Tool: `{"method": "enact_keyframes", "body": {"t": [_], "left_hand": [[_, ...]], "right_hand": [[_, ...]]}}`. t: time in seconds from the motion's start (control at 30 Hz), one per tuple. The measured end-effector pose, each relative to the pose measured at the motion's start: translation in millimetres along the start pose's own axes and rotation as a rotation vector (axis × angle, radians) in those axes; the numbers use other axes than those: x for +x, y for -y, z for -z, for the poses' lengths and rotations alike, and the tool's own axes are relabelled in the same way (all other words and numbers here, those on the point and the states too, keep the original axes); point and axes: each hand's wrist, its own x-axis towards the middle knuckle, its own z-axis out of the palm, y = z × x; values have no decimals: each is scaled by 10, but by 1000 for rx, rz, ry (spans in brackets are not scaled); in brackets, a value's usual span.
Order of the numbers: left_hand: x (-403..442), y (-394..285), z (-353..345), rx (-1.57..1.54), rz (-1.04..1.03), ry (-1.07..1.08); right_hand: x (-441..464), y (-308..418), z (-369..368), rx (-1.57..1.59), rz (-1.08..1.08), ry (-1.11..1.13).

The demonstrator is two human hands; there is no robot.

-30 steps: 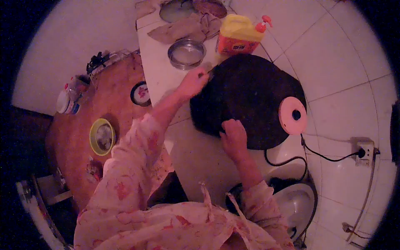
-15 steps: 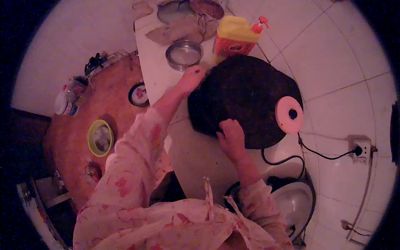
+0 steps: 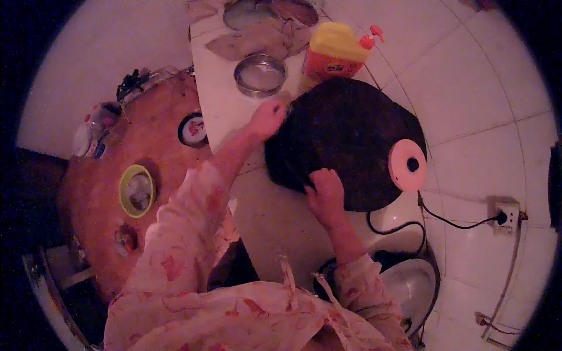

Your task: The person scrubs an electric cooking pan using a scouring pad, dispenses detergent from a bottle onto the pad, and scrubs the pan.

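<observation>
A large, round, black electric appliance [image 3: 345, 140] sits on the white counter, with a pink disc [image 3: 407, 165] with a dark centre at its right side. It looks like an electric griddle, though the dim light hides its details. My left hand [image 3: 269, 118] is closed at its left rim, fingers partly hidden. My right hand [image 3: 326, 194] curls its fingers over the front rim. A round metal pan [image 3: 260, 76] lies just beyond my left hand.
A yellow-and-red pump bottle [image 3: 333, 52] stands behind the appliance. A black cord runs to the wall socket [image 3: 506, 215]. A metal basin [image 3: 410, 286] is at the lower right. The reddish table [image 3: 170, 111] on the left bears a yellow-rimmed bowl [image 3: 122, 196] and bottles.
The view has shifted slightly. Both hands stay at the appliance's rim, which has hardly moved.
</observation>
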Motion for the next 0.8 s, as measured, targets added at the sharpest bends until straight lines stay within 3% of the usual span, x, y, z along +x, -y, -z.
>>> {"method": "enact_keyframes", "body": {"t": [0.1, 0.17, 0.23, 0.37, 0.47, 0.63, 0.7, 0.8], "left_hand": [[-221, 218, -120, -118, -118, -180], [-74, 56, -140, 72, -61, -296], [295, -97, -123, 38, -23, -214], [690, -64, -355, 273, -234, -333], [80, -415, -246, 102, -192, -298], [-1074, -481, -623, 89, -356, -455], [-1190, -481, -741, 12, -100, -538], [-1047, -424, -842, -10, -130, -711]], "right_hand": [[9, 48, 11, -52, -64, 42], [-4, 8, 29, -18, -6, 31], [-13, 12, 30, -40, -6, 37], [-19, -69, -3, -53, 49, -15], [29, -94, 82, -57, -17, 76], [-9, -155, -7, -22, 57, -38], [7, -168, 14, 4, 79, -77], [16, -177, 4, 8, 51, -40]]}}
